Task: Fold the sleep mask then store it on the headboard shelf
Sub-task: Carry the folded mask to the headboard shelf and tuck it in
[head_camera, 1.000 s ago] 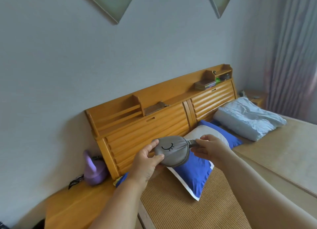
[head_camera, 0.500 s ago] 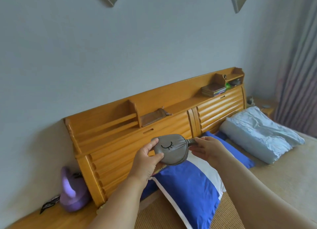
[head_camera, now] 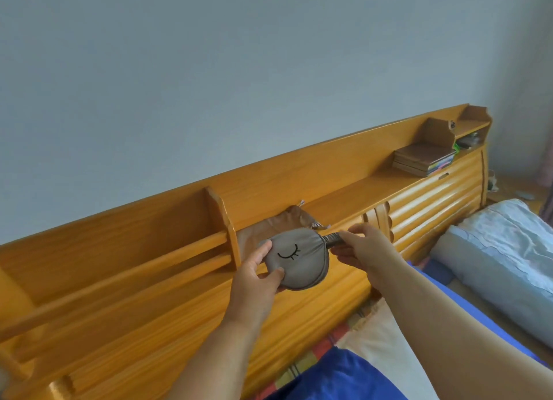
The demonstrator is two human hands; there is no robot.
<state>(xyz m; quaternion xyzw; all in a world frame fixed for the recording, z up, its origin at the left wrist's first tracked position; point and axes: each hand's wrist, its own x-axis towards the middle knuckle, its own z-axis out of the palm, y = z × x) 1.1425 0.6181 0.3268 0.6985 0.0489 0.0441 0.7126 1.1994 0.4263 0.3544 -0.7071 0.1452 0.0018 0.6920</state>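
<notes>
The grey sleep mask [head_camera: 299, 257] is folded in half, with a stitched closed eye facing me. My left hand [head_camera: 259, 277] pinches its left edge between thumb and fingers. My right hand [head_camera: 363, 250] grips the dark strap at the mask's right end. The mask hovers just in front of the wooden headboard shelf [head_camera: 344, 194], near its upright divider. A brown cloth pouch [head_camera: 269, 224] lies on the shelf directly behind the mask, partly hidden by it.
A stack of books [head_camera: 423, 158] sits farther right on the shelf, with small items in the end cubby [head_camera: 468, 140]. A rail compartment [head_camera: 119, 250] fills the headboard's left part. A blue-and-white pillow [head_camera: 353, 372] and a pale blue pillow [head_camera: 502, 259] lie below.
The view has closed in on the headboard. Both hands have carried the folded mask up and forward, from over the blue pillow to just in front of the shelf.
</notes>
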